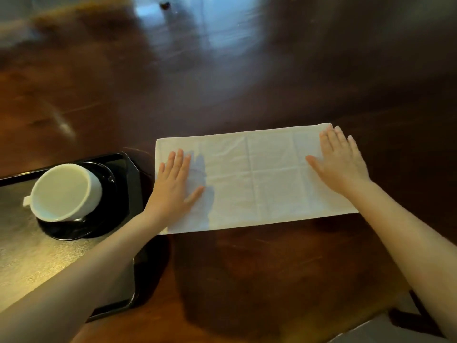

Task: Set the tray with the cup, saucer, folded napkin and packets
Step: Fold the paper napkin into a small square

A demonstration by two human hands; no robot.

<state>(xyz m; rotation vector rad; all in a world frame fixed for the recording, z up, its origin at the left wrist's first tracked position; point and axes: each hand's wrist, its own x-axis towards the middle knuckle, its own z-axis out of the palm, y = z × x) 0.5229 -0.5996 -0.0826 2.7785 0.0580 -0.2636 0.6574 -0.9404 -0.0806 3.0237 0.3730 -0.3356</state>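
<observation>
We are observing a dark wooden desk [247, 82] carrying, at its near left, a black tray [132, 184] with a metallic floor, and just right of the tray a white napkin [254, 179] lying as a long creased rectangle, flat on the wood. On the tray a black saucer [103, 219] is sitting with a white cup [66, 191] standing on it. The left hand [173, 189] is pressing the napkin's left end and the right hand [341, 162] its right end, each grip open, palm down, fingers spread, grasping nothing; we are seeing no packets.
</observation>
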